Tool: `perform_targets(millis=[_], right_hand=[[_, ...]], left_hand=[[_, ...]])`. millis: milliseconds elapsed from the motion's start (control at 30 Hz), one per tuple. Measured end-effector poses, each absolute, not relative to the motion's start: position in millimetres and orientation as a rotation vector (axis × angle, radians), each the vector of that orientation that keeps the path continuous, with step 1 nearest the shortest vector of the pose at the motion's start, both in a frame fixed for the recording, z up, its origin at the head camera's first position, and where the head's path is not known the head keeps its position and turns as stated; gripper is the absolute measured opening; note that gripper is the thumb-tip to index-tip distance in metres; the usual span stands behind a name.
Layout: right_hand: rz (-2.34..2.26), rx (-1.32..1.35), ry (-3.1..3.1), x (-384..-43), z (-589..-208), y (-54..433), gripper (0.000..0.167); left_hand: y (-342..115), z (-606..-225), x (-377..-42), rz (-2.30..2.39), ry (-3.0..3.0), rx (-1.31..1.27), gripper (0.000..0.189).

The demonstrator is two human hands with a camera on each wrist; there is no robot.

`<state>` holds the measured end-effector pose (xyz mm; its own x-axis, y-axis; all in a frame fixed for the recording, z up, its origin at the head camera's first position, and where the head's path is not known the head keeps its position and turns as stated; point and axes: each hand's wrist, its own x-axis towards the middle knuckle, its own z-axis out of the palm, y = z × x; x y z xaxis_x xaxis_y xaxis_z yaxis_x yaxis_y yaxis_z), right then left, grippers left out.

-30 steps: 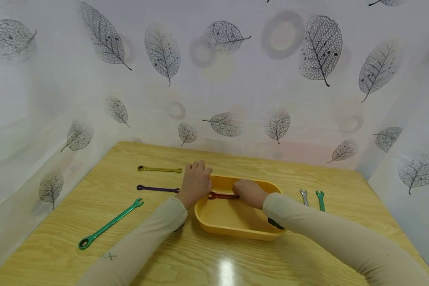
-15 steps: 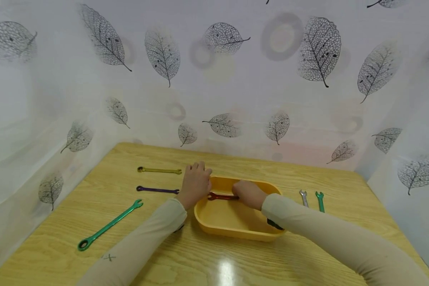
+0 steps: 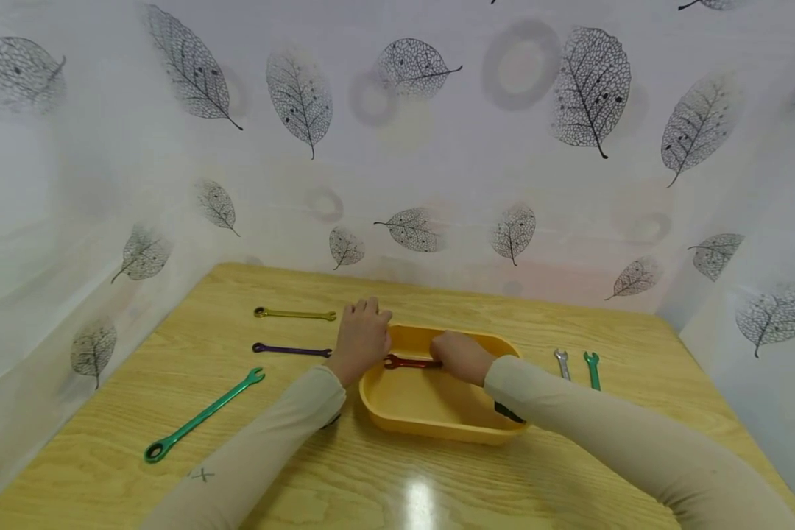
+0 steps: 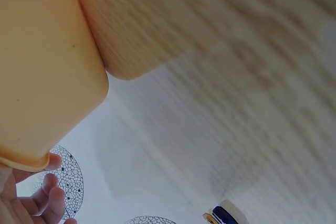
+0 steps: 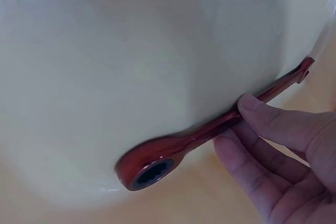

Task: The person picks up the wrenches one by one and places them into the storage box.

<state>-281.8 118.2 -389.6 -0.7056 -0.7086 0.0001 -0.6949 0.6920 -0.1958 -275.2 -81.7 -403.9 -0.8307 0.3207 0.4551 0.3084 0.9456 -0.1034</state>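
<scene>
A yellow plastic tub (image 3: 430, 434) with rounded corners stands on the wooden table. My left hand (image 3: 363, 335) grips its left rim; in the left wrist view, the hand's fingers (image 4: 52, 203) curl at the tub's edge (image 4: 31, 161). Inside the tub, my right hand (image 3: 462, 357) pinches a red ratcheting combination wrench (image 3: 407, 362) by the middle of its shaft. The right wrist view shows the ring end of the red wrench (image 5: 152, 166) low against the tub's pale inside (image 5: 131, 66), thumb (image 5: 283, 124) on top and fingers beneath. The open end points to the far side there.
Left of the tub lie a gold wrench (image 3: 294, 314), a purple wrench (image 3: 291, 350) and a larger green wrench (image 3: 205, 414). To the right, a silver wrench (image 3: 562, 364) and a smaller green wrench (image 3: 592, 369) are partly hidden by the right sleeve. A leaf-patterned curtain (image 3: 397, 162) hangs behind.
</scene>
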Motion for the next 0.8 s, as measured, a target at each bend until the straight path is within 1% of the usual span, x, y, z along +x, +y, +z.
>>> perform_targets(millis=[800], right_hand=[[-0.141, -1.121, 2.891, -277.0, -381.9, 116.5, 0.049]], left_hand=[[-82.0, -403.0, -277.4, 0.024, -2.616, -0.445, 0.017]])
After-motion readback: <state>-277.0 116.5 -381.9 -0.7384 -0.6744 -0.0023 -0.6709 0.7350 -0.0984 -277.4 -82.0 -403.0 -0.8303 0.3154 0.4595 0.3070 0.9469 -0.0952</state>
